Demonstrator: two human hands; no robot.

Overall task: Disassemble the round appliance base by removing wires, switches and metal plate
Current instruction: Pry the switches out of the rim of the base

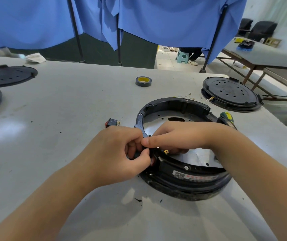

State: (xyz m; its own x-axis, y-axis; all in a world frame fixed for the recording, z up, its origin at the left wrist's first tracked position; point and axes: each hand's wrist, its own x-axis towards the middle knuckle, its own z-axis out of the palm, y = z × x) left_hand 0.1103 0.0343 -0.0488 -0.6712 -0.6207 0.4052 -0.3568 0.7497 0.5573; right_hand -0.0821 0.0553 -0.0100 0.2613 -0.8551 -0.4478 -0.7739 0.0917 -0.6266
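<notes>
We take the round appliance base (182,178) as our landmark; it lies flat on the grey counter (69,119), open side up, with its metal plate (158,117) visible inside the black ring. Our hands meet at the base's near-left rim. The left hand (120,153) has its fingers curled, pinching a switch (154,160) seated in the rim wall, where a red face and a brass terminal show. The right hand (172,138) reaches across the ring from the right, thumb pressed against the rim at the same spot, fingers curled down inside; what they hold we cannot tell. A second switch (112,122), black with a red face, lies loose on the counter just left of the base. A screwdriver (227,120) with a green and yellow handle rests against the base's far-right edge. Beyond the base sits a roll of tape (143,81), and to its far right another black base (231,93) with thin wires beside it. Black covers (9,75) lie well to the left.
</notes>
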